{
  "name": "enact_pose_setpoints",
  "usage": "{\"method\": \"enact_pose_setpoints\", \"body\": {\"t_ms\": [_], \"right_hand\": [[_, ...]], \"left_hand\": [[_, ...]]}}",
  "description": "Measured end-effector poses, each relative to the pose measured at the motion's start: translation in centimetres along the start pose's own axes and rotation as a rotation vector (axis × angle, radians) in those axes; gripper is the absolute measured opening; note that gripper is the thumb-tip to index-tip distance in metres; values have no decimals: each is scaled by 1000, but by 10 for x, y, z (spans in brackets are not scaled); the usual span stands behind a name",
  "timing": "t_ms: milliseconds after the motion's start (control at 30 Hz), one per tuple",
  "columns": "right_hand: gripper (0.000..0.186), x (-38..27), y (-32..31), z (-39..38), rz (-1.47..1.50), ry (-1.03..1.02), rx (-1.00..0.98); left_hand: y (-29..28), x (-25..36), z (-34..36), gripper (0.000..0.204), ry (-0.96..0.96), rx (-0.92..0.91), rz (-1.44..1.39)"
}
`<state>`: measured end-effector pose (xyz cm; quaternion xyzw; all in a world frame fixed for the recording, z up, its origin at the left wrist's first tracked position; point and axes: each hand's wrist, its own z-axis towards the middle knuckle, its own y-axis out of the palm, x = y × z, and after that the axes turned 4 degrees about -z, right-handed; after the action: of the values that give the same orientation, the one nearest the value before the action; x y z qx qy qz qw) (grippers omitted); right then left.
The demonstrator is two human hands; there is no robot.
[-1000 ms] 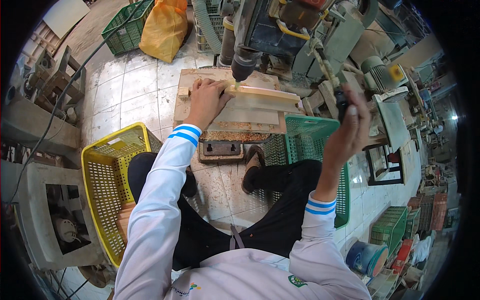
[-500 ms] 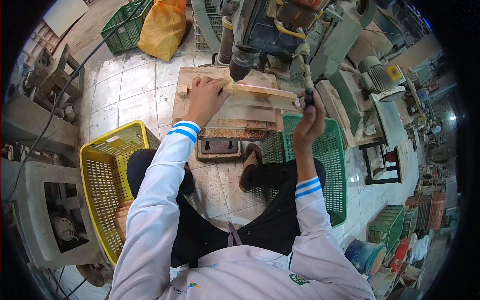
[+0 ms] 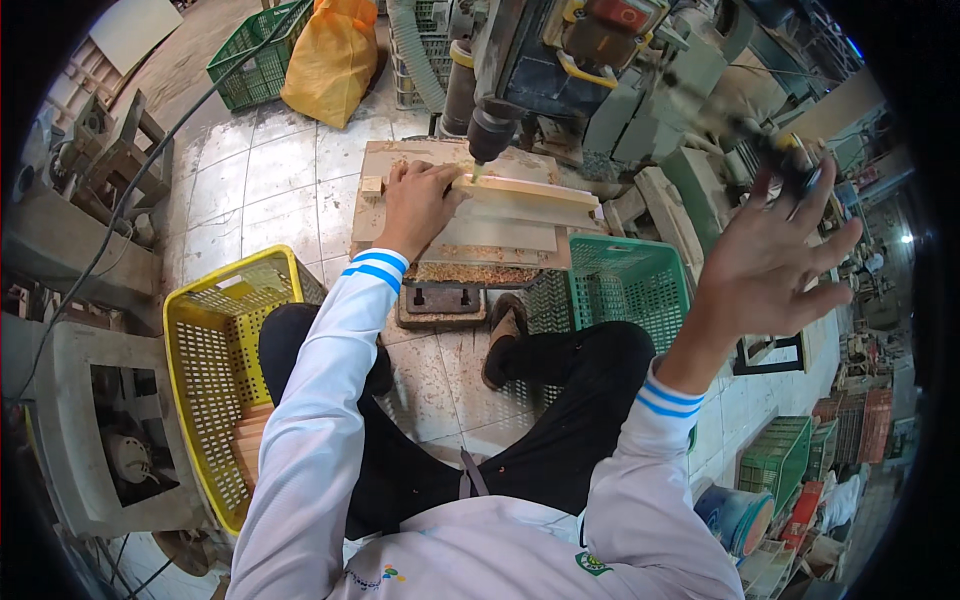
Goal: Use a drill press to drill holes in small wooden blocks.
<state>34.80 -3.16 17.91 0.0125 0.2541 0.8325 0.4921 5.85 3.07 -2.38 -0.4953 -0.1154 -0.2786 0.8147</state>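
- The long pale wooden strip (image 3: 525, 190) lies flat on the worn wooden worktable (image 3: 400, 160) of the grey pillar drill (image 3: 545, 60), its long axis running left to right, its left end directly beneath the dark drill chuck (image 3: 490, 130).
- The left hand (image 3: 418, 205) presses palm-down on the strip's left end — fingers laid flat over the wood, not wrapped round it.
- The right hand (image 3: 770, 260) is raised well apart to the right, fingers spread, gripping nothing, near the blurred black feed handle (image 3: 795, 165).
- The left hand is the nearer — it is touching the strip.
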Motion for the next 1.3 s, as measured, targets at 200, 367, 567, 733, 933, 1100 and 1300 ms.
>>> {"method": "enact_pose_setpoints", "body": {"t_ms": [200,367,567,733,933,1100,1300], "right_hand": [[33,75,-76,-29,-1116,536,-242],[30,114,-135,-103,-1399,538,-740],[32,113,-141,-115,-1569,549,-778],[30,120,-116,-131,-1682,459,-776],[29,140,-87,-146,-1575,413,-759],[26,153,-76,-151,-1478,397,-801],[25,155,-73,-152,-1488,378,-775]], "left_hand": [[3,-1,1,38,19,18,-8],[1,0,5,35,-31,-35,-39],[-11,3,10,28,-4,-68,1],[-30,-6,7,27,-88,-121,23],[-58,-29,-3,29,-208,-113,51],[-55,-25,-11,37,-144,-67,195],[-21,-6,-2,48,115,150,203]]}}
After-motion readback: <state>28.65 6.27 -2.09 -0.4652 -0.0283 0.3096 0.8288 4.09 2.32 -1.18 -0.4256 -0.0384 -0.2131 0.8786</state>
